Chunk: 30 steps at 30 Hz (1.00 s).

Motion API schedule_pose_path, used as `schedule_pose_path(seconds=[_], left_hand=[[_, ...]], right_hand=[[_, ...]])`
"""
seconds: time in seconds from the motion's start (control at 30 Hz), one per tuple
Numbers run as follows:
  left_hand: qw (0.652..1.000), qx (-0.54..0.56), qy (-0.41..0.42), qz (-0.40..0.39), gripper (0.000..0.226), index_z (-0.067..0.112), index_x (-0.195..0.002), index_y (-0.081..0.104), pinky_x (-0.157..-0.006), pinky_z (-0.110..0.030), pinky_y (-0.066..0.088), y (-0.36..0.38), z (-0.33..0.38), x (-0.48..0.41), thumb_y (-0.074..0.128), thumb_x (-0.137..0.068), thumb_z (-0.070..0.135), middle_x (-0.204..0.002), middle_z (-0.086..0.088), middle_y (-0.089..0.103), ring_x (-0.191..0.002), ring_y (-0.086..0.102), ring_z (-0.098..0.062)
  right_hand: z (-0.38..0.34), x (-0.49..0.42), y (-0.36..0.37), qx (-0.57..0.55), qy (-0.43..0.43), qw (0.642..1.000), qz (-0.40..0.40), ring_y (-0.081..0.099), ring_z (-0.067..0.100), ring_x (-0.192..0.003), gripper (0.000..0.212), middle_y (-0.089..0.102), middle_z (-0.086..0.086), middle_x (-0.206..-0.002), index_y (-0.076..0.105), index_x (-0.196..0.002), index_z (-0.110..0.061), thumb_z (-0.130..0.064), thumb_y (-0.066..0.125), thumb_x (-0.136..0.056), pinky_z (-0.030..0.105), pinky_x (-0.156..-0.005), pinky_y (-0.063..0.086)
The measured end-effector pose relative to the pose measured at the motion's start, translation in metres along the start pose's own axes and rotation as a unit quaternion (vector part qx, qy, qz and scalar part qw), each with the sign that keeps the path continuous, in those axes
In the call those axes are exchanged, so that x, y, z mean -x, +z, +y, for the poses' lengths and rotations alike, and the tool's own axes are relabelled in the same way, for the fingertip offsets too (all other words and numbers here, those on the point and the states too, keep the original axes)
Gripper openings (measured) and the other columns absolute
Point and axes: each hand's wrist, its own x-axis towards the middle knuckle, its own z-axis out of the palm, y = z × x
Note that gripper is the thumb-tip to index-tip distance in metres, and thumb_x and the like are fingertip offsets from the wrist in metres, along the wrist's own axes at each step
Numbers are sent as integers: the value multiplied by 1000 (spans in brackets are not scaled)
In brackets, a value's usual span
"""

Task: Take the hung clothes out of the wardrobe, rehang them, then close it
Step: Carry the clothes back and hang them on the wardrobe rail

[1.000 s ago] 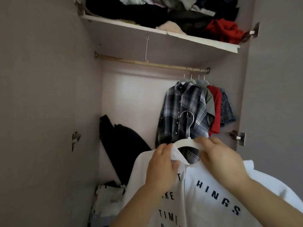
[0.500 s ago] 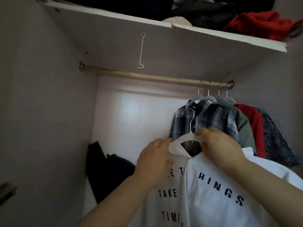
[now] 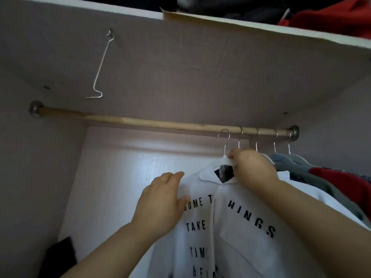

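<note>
Dim wardrobe interior, brightest on the pale back panel (image 3: 140, 177); shelf underside (image 3: 200, 67) shadowed, soft focus throughout, wide-angle bending near edges.

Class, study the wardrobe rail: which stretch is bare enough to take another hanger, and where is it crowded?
The rail is bare from its left bracket to the white shirt's hanger, which the right hand holds up. From there to the right bracket, four hooks sit close together: crowded.

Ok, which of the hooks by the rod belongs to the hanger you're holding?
The leftmost hook, rising from the white hanger pinched by the right hand; the other four sit further right, looped over the rod.
</note>
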Motion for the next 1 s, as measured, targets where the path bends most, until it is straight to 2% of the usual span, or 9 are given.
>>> schedule_pose_path(seconds=[0.13,0.23,0.3,0.37,0.47,0.57,0.77,0.87,1.0], left_hand=[[1000,-8,-13,10,59,33,-143,21,-100,-21,28,18,-18,-16,45,-92,48,-142,13,34,-128,33,-8],[1000,-13,-15,16,58,34,-143,21,-100,-20,28,27,-28,-22,44,-92,48,-142,13,34,-129,32,-8],[1000,-8,-12,20,58,35,-143,21,-101,-20,27,31,-32,-24,44,-91,49,-142,14,34,-129,32,-7],[1000,-5,-8,23,58,35,-143,20,-101,-19,26,35,-33,-26,44,-92,49,-142,15,33,-128,32,-6],[1000,3,-4,27,58,35,-143,20,-101,-19,26,41,-30,-30,43,-92,49,-141,16,33,-128,32,-4],[999,12,-2,32,58,35,-143,20,-101,-20,26,42,-26,-35,44,-92,48,-141,16,33,-127,32,-5],[999,4,-7,35,58,35,-143,20,-102,-20,26,35,-25,-34,45,-92,47,-143,15,33,-129,31,-6],[999,1,-14,28,58,34,-143,22,-101,-19,26,28,-28,-29,46,-92,46,-142,14,34,-129,32,-6],[999,8,-28,18,57,33,-143,23,-99,-19,27,15,-27,-20,46,-91,45,-140,12,37,-126,34,-7]], right_hand=[[-4,-39,4,-4,34,999,-35,60,25,-92,28,62,9,-100,60,-109,-8,0,52,-84,27,-69,43],[-8,-51,8,40,43,992,-114,58,23,-110,16,55,6,-79,60,-103,-4,-3,49,-91,25,-81,45],[-6,-48,11,34,41,995,-89,59,24,-107,16,62,10,-89,62,-100,-3,-3,50,-89,27,-81,47],[-4,-42,10,13,30,999,-15,61,26,-97,25,65,11,-104,62,-109,-6,-5,52,-86,29,-76,48],[-6,-39,5,16,3,997,73,61,28,-93,20,62,12,-103,61,-104,-7,-5,51,-87,26,-70,43],[-8,-51,0,12,23,996,85,61,29,-95,21,63,13,-102,61,-103,-6,-1,49,-86,27,-70,43],[-14,-47,22,51,12,998,29,58,28,-93,28,55,12,-108,60,-106,-5,6,49,-83,29,-71,41],[-20,-44,24,60,0,997,48,51,25,-79,19,52,10,-98,61,-100,-5,3,55,-84,28,-67,39],[-32,-38,22,61,-2,997,41,59,24,-93,25,48,0,-80,60,-104,-8,3,51,-84,27,-67,37]])
